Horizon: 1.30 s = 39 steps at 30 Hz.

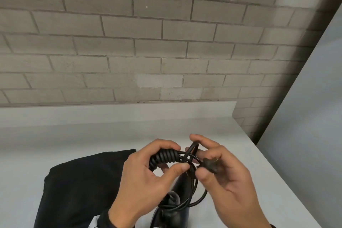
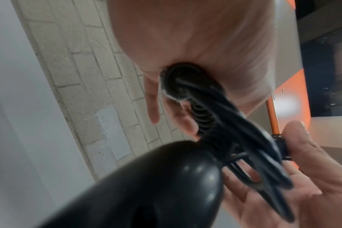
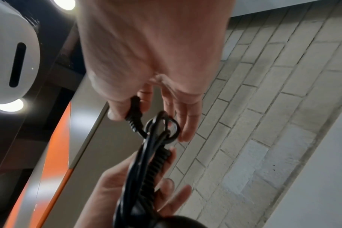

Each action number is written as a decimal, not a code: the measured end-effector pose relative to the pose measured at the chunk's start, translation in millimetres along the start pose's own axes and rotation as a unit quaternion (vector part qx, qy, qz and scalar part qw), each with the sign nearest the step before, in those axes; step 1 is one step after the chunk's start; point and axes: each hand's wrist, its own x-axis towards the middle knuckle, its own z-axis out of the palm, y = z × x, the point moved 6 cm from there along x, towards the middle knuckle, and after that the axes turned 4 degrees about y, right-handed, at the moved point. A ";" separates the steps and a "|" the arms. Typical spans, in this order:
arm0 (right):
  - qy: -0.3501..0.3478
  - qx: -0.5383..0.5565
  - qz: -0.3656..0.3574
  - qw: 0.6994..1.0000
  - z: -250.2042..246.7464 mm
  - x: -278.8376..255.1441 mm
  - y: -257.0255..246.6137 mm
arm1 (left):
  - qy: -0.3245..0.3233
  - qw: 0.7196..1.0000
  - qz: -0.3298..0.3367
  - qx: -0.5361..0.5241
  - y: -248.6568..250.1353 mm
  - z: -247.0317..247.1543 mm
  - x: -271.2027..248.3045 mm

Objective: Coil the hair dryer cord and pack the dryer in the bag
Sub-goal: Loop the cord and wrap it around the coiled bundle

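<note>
Head view: low in the frame's centre, the left hand (image 1: 148,174) grasps the black cord (image 1: 164,159) wound in tight coils; the right hand (image 1: 222,170) pinches the plug (image 1: 210,165). The hair dryer (image 1: 177,207) is cut off by the bottom edge. A black bag (image 1: 79,187) lies flat at lower left, contents unseen.

Left wrist view: the dryer's glossy body (image 2: 146,185) fills the blurred lower left.

Right wrist view: cord loops (image 3: 162,128) hang mid-frame.

Bare table (image 1: 212,126) behind; bag (image 1: 77,187) left.
</note>
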 end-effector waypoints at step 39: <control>0.076 0.126 0.084 0.986 -31.3 33.2 -50.1 | -0.083 0.977 0.075 0.183 24.3 2.4 0.3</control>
